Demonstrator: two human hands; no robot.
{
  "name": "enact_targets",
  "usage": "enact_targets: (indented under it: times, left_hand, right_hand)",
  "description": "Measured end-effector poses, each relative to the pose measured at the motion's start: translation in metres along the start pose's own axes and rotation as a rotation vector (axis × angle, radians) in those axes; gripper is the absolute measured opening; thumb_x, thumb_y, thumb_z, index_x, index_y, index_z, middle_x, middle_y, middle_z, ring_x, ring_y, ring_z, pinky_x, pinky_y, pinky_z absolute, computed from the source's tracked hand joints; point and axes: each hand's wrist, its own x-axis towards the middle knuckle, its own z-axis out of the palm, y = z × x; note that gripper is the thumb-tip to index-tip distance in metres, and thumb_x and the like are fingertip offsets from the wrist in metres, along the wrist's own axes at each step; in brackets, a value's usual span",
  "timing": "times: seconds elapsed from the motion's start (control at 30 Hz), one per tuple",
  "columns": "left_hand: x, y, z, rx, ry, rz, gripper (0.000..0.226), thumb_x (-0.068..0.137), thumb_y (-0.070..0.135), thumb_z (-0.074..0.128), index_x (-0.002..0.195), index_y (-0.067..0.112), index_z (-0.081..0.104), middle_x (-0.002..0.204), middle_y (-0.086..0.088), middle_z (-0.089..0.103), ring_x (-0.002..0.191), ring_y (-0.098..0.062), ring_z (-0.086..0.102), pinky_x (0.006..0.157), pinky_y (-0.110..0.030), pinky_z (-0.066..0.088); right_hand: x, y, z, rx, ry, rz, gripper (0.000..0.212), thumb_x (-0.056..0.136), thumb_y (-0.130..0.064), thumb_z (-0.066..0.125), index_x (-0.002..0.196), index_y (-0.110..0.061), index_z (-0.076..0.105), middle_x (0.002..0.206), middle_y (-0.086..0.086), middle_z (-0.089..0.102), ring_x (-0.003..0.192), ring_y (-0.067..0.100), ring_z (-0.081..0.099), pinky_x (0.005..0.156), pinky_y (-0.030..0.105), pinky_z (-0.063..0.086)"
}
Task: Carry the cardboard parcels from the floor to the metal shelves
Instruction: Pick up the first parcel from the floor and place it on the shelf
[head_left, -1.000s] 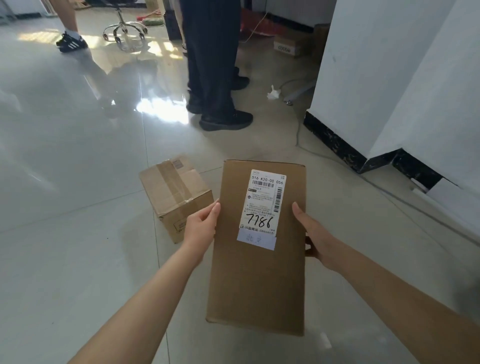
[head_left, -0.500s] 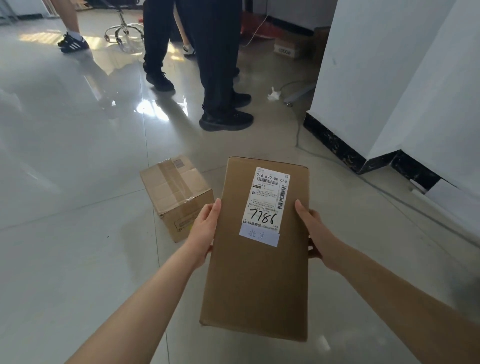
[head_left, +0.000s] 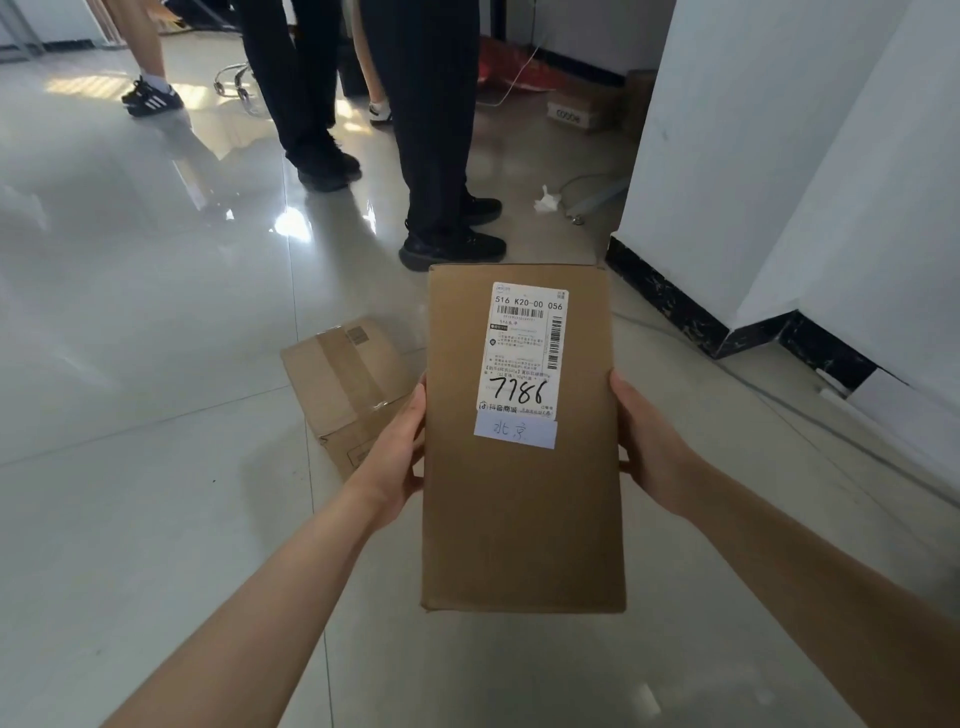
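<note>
Labelled cardboard parcel (head_left: 522, 499) held clear of the floor (head_left: 145, 322), left hand (head_left: 397, 457) and right hand (head_left: 649, 452) grasping its long sides. Could slip from so slight a side grip. Second taped parcel (head_left: 343, 384) underfoot: tripping risk. Shelves unseen.

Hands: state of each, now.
Left hand: holding the long brown cardboard parcel, left edge.
Right hand: holding the same parcel, right edge.
</note>
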Motion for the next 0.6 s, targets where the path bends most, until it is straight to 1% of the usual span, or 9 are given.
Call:
enact_targets:
  times: [0.07,0.2,0.27,0.3,0.37,0.4,0.47,0.53,0.6]
  left_hand:
    - [-0.004,0.003,0.000,-0.012,0.026,-0.024,0.062,0.090,0.074,0.029,0.143,0.047,0.045,0.136,0.000,0.062,0.120,-0.022,0.060,0.053,-0.018,0.051]
    - [-0.007,0.009,-0.001,-0.018,0.015,-0.034,0.059,0.089,0.075,0.029,0.131,0.047,0.058,0.127,0.012,0.067,0.112,-0.014,0.058,0.068,-0.027,0.051]
    - [-0.008,0.017,-0.001,-0.019,0.015,-0.026,0.061,0.089,0.075,0.030,0.135,0.044,0.057,0.127,0.004,0.066,0.120,-0.029,0.057,0.069,-0.028,0.052]
    - [-0.008,0.024,-0.001,-0.026,0.015,-0.023,0.064,0.090,0.073,0.031,0.139,0.039,0.053,0.131,-0.008,0.061,0.129,-0.041,0.048,0.073,-0.031,0.056]
    - [-0.012,0.042,0.001,-0.032,0.036,-0.023,0.071,0.092,0.069,0.033,0.146,0.025,0.045,0.144,-0.019,0.033,0.133,-0.050,0.032,0.093,-0.045,0.054]
    - [-0.014,0.054,0.000,-0.025,0.046,-0.011,0.070,0.092,0.069,0.034,0.145,0.024,0.045,0.147,-0.016,0.032,0.128,-0.048,0.042,0.092,-0.043,0.055]
    - [-0.017,0.080,-0.002,0.002,0.047,0.027,0.065,0.090,0.071,0.037,0.141,0.034,0.051,0.146,-0.010,0.045,0.118,-0.027,0.055,0.067,-0.031,0.055]
    - [-0.018,0.107,-0.004,0.043,0.048,0.074,0.062,0.086,0.075,0.039,0.136,0.042,0.052,0.138,0.005,0.058,0.120,-0.022,0.055,0.066,-0.032,0.049]
    - [-0.018,0.132,-0.005,0.071,0.053,0.100,0.064,0.085,0.077,0.038,0.134,0.040,0.053,0.125,0.015,0.058,0.105,-0.016,0.057,0.069,-0.032,0.047]
  right_hand:
    - [0.000,0.001,0.001,0.002,-0.010,-0.010,0.063,0.091,-0.077,0.032,0.142,-0.044,0.050,0.141,-0.014,0.061,0.133,0.012,0.055,0.113,0.053,0.041]
    - [0.001,-0.005,0.004,0.074,-0.022,-0.007,0.070,0.085,-0.082,0.040,0.141,-0.042,0.054,0.137,-0.011,0.066,0.133,0.017,0.057,0.113,0.050,0.043]
    - [0.000,-0.012,0.005,0.073,-0.029,-0.028,0.068,0.085,-0.082,0.040,0.138,-0.042,0.058,0.132,-0.010,0.070,0.129,0.019,0.062,0.114,0.050,0.043]
    - [-0.002,-0.018,0.005,0.068,-0.028,-0.038,0.066,0.086,-0.081,0.039,0.136,-0.042,0.059,0.130,-0.010,0.072,0.127,0.018,0.063,0.114,0.050,0.043]
    - [-0.004,-0.028,0.004,0.062,-0.025,-0.050,0.067,0.087,-0.081,0.038,0.137,-0.041,0.059,0.129,-0.010,0.073,0.126,0.018,0.064,0.114,0.049,0.043]
    - [-0.006,-0.037,0.004,0.059,-0.022,-0.058,0.069,0.086,-0.082,0.038,0.137,-0.041,0.059,0.129,-0.010,0.073,0.126,0.018,0.064,0.113,0.049,0.044]
    - [-0.010,-0.056,0.005,0.066,-0.020,-0.080,0.069,0.087,-0.081,0.039,0.138,-0.040,0.058,0.130,-0.010,0.072,0.126,0.018,0.064,0.112,0.050,0.046]
    - [-0.014,-0.078,0.006,0.074,-0.005,-0.102,0.069,0.088,-0.080,0.038,0.140,-0.039,0.056,0.132,-0.010,0.070,0.127,0.018,0.063,0.110,0.051,0.047]
    - [-0.019,-0.098,0.005,0.077,0.002,-0.129,0.067,0.089,-0.079,0.037,0.140,-0.039,0.054,0.134,-0.009,0.067,0.128,0.019,0.061,0.110,0.052,0.046]
